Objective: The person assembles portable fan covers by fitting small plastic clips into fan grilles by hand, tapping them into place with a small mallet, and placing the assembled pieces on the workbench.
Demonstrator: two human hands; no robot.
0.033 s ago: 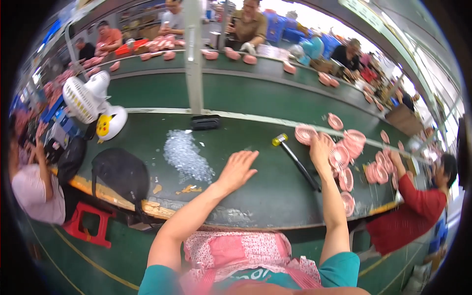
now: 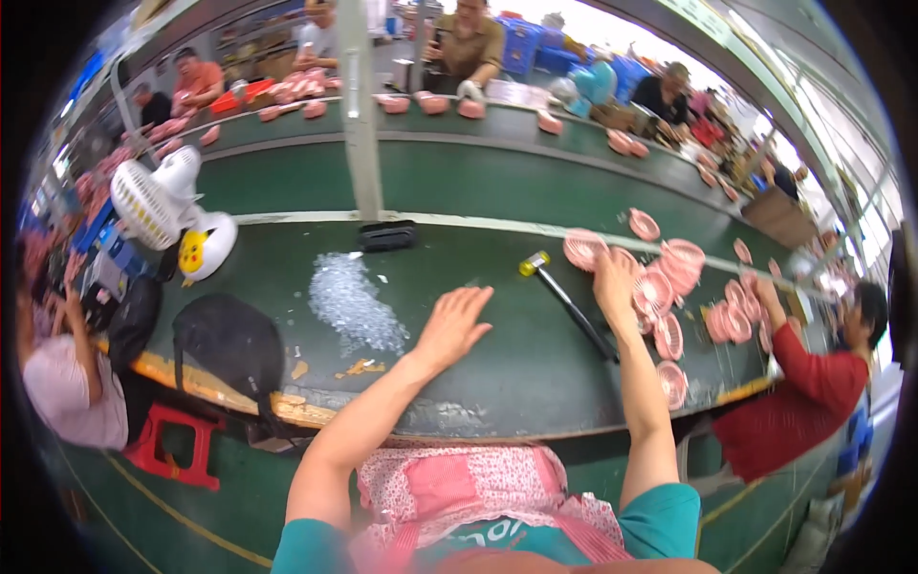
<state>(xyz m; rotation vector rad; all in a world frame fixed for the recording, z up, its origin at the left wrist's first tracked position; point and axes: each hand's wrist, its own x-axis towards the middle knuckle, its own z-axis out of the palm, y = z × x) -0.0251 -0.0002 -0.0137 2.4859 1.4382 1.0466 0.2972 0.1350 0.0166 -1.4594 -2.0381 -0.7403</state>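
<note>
1. The person's left hand (image 2: 457, 323) is lying flat on the green table (image 2: 497, 368), fingers spread, its grip apart and holding nothing. It is resting just beside a heap of small clear bits (image 2: 352, 304) scattered to its left.

2. The right hand (image 2: 612, 280) is reaching out onto a cluster of pink round ribbed parts (image 2: 660, 287), its fingers lying on the nearest of them. Whether its grip is closing on one of them I cannot tell; the fingers are looking loosely open over the pile.

3. A mallet with a black handle and yellow head (image 2: 564, 297) is lying on the table between the two hands, untouched, its handle running toward the right forearm.

4. Judging from how things are lying, the work is looking to be at an early or in-between point: many pink parts are waiting loose in the cluster and further right, none is sitting in front of the person being worked on, and the mallet is not in hand.

5. Around this, a white desk fan (image 2: 153, 201) is standing at the left of the table, a black bag (image 2: 234, 344) is lying near the front edge, and a person in a red top (image 2: 794, 402) is handling pink parts at the right end.
</note>
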